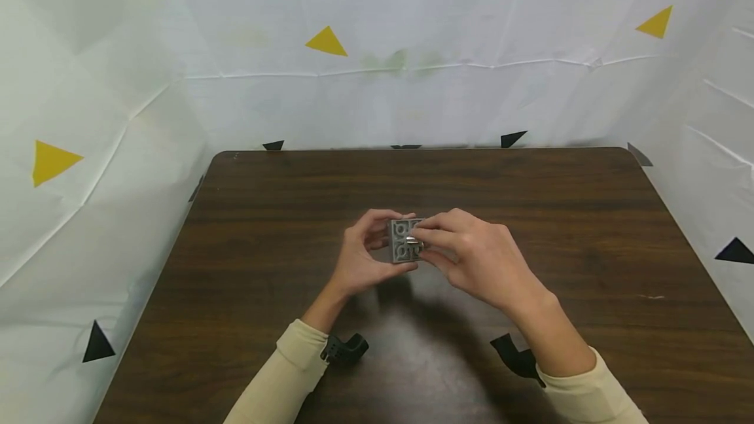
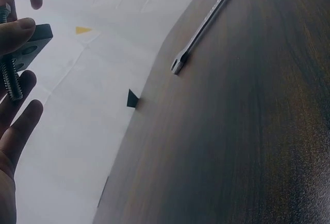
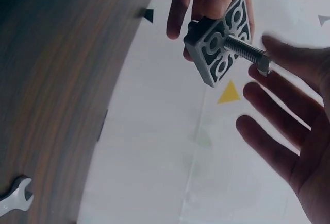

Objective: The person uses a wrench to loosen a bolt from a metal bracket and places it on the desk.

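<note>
Above the middle of the table, my left hand grips a square grey metal plate by its edges. The plate has cut-out holes, and a threaded bolt passes through its centre. My right hand pinches the bolt's head end with thumb and forefinger; its other fingers are spread loosely. In the left wrist view, the plate's corner and the bolt's threaded tip show beside my left fingers.
A slim open-ended wrench lies on the dark wooden table; its jaw end also shows in the right wrist view. White sheeting with yellow and black triangles walls the table on three sides.
</note>
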